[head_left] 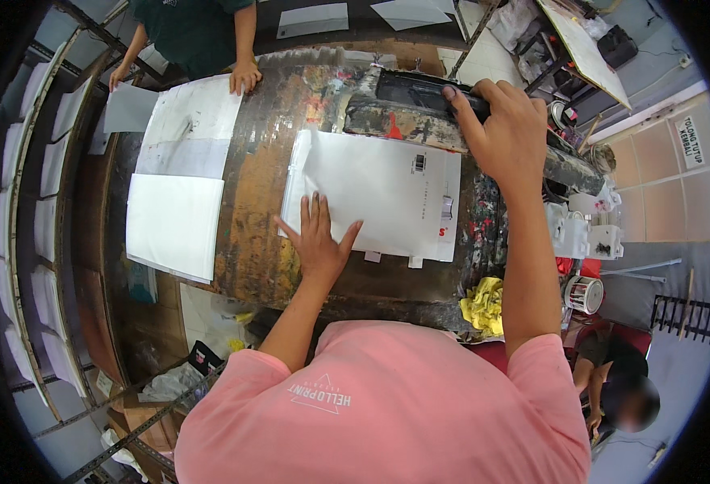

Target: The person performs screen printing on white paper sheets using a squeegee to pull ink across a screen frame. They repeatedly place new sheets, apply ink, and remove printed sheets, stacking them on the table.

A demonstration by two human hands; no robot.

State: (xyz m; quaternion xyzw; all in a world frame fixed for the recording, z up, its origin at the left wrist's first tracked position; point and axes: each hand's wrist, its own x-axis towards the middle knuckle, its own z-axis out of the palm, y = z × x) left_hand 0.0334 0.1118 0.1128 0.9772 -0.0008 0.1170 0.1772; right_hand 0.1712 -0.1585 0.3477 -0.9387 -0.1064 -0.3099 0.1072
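Observation:
My left hand (319, 242) lies with spread fingers on the left part of a white printed sheet (379, 198). The sheet looks creased at its upper left and carries a barcode and small print. Beneath its near edge, two small pale tabs (415, 262) stick out. Beyond the sheet is a black, ink-stained frame (407, 123) with a red smear. My right hand (504, 133) curls over the frame's right part, thumb toward the left and fingers over the far side. What lies under that palm is hidden.
White sheets (176, 226) lie at the worn table's (262, 177) left. A co-worker's hand (245, 77) rests at their far edge. Crumpled yellow cloth (484, 306) sits by the near right edge, near a paint bucket (584, 294). Loaded racks (48, 226) stand left; another person (617, 379) sits lower right.

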